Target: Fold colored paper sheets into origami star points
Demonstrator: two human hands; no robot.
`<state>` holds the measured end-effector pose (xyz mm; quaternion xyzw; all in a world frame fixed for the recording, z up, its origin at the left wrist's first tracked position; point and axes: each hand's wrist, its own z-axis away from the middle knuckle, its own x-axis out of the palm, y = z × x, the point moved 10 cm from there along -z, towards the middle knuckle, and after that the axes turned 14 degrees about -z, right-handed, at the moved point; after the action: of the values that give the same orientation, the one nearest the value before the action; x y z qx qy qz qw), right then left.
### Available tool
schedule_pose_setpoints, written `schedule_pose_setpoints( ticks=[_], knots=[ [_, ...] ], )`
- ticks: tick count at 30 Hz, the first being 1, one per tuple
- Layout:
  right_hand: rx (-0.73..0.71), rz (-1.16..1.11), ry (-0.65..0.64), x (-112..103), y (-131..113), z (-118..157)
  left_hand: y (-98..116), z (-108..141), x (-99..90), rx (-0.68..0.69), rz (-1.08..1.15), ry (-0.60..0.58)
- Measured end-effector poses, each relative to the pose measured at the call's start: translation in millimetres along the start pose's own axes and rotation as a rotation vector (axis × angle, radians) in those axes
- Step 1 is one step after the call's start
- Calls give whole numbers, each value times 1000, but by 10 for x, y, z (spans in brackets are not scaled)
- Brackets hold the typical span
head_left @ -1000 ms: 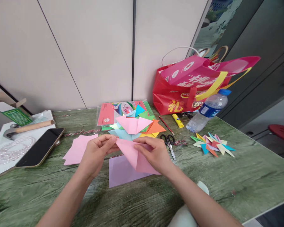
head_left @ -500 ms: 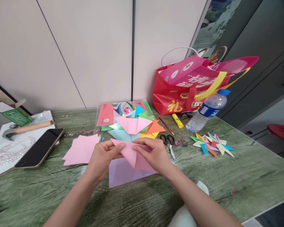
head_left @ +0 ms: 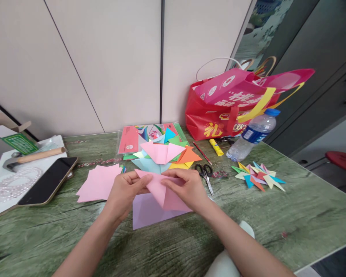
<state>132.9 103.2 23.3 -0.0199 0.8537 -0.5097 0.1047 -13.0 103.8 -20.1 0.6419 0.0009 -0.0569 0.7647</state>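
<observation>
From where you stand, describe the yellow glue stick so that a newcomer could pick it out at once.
Find the big red bag at the back. In front of it, between the thin red pencil and the clear bottle, lies the glue stick. Unlike either neighbour, it is a stubby, yellow tube.

A green wood-grain table (head_left: pixel 308 207) is holding paper and craft tools.
Pink sheets (head_left: pixel 98 182) are lying left of a purple sheet (head_left: pixel 145 215); folded papers (head_left: pixel 161 152) are spreading behind it. Scissors (head_left: pixel 208 179), a red pencil (head_left: pixel 202 152), a glue stick (head_left: pixel 216 147), a bottle (head_left: pixel 252 134) and star-shaped papers (head_left: pixel 258 176) are resting rightward, a red bag (head_left: pixel 213 111) standing behind.
</observation>
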Motion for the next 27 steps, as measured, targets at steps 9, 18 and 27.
schedule_pose_setpoints(
  ticks=[9, 18, 27],
  knots=[
    [66, -97, 11, -3, 62, -6, 16, 8, 8, 21, -16, 1],
    [185, -230, 111, -99, 205, 0, -66, 56, 238, -27, -46, -85],
    [271, -355, 155, -93, 335, 25, -57, 43, 208, -4, -35, -43]
  ],
)
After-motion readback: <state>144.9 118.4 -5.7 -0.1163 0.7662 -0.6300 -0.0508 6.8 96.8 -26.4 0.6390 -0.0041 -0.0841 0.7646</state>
